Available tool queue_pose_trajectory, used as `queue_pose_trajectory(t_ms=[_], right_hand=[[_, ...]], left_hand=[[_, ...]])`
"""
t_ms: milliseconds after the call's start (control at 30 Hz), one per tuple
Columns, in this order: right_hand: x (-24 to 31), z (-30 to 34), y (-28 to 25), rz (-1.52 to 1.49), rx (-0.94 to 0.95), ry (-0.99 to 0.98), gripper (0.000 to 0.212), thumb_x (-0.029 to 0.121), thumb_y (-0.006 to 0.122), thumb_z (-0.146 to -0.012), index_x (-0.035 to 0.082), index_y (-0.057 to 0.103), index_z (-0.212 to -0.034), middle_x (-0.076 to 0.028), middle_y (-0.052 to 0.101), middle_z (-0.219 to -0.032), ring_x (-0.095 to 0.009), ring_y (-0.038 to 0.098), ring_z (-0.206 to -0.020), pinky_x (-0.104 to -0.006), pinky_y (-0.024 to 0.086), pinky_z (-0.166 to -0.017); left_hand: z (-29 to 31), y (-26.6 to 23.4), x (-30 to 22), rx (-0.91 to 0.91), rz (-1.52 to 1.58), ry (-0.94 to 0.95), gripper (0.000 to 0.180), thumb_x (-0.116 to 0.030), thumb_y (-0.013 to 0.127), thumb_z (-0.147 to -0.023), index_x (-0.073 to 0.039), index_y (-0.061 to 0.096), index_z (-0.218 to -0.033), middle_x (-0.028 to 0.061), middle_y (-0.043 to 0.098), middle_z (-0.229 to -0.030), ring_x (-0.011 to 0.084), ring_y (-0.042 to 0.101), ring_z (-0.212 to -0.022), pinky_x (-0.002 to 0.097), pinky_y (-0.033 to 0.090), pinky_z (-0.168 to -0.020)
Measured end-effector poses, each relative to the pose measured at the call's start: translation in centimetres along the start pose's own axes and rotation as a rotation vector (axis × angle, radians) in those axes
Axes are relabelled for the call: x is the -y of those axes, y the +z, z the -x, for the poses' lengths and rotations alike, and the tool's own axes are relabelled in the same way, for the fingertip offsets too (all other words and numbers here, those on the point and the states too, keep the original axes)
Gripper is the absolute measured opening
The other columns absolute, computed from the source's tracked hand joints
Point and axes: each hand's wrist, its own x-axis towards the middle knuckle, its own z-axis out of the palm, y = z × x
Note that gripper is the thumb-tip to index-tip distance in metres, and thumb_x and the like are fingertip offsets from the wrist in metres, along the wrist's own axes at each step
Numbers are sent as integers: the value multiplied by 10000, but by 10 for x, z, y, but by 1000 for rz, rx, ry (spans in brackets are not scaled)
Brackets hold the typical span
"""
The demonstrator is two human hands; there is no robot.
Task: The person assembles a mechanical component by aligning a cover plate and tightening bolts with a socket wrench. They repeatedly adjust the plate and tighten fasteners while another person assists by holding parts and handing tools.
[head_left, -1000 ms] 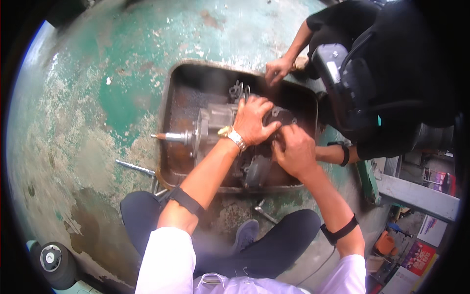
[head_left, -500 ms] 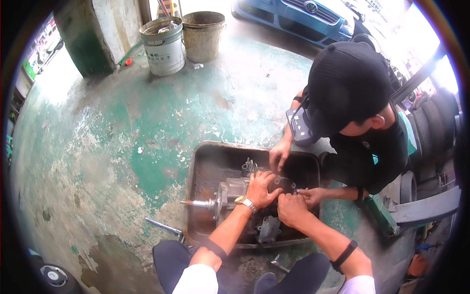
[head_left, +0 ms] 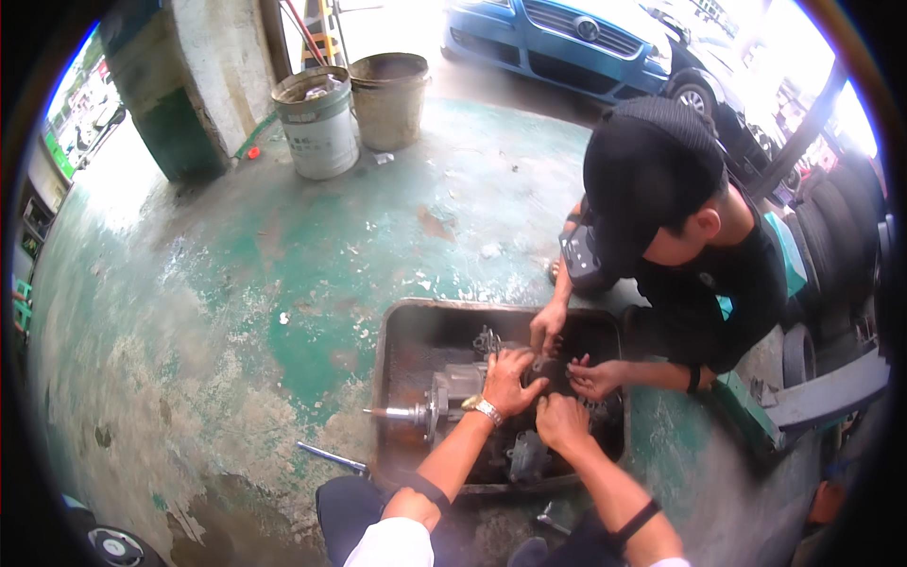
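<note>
four hands in the one metal tray (head_left: 392,378) — the left hand (head_left: 510,378) and right hand (head_left: 560,422), plus two of a co-worker (head_left: 548,326). one greasy gearbox (head_left: 453,397), two buckets (head_left: 316,123) — one wrench (head_left: 331,458) on the floor, one blue car (head_left: 567,38).

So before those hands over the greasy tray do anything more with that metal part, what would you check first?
1. Left hand on the metal part: ok.
2. Right hand on the part: ok, though its grip is hidden.
3. Part inside the tray: ok.
4. Co-worker's hands away from the person's: not ok, they crowd close.
5. Shaft end within the tray: ok.
6. Rod on the floor outside the tray: ok.
</note>
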Motion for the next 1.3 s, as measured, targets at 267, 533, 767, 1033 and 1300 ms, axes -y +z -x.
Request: queue_pose_trajectory(t_ms=[267, 533, 767, 1033, 1300], right_hand=[[-23, -16, 1, 339, -47, -472, 150, 92, 604, -817, -1, 615, -934, -209, 692, -841, -370, 719, -776, -459, 574, -697], [-2, 2, 17, -53, -137, -9, 326, 268, 567, -967, -9, 664, -823, -225, 677, -753, -454, 677, -766, -539, 541, -749], [-21, -7, 5, 157, -115, -411, 244, 229, 552, -969, -10, 601, -967, -267, 687, -914, -451, 677, -754, -527, 543, -729], [-13, -4, 14, 97, -108, -170, 292, 278, 550, -974, 7, 617, -890, -238, 695, -779, -452, 691, -756, -537, 541, -728], [-15, -8, 0, 209, -73, -397, 182, 154, 582, -914, -19, 571, -973, -224, 672, -905, -398, 694, -823, -491, 564, -726]], left_hand=[[-1, 6, 8, -32, -4, 58, 512, -363, 799, -746, -50, 669, -1129, 134, 643, -1225, 323, 543, -1183, 493, 354, -1018], [-4, 0, 0, -54, 20, 47, 492, -369, 789, -755, -58, 679, -1121, 126, 656, -1184, 323, 548, -1157, 502, 364, -1004], [-3, -2, -2, -40, 2, 43, 476, -359, 793, -754, -61, 684, -1109, 110, 663, -1163, 310, 555, -1136, 475, 370, -985], [-5, 0, -1, -34, -3, 36, 483, -357, 794, -754, -66, 681, -1122, 108, 659, -1185, 315, 545, -1159, 486, 363, -994], [-4, 2, 2, -51, 28, 56, 482, -357, 792, -760, -64, 679, -1126, 109, 657, -1183, 315, 552, -1149, 485, 354, -1010]])
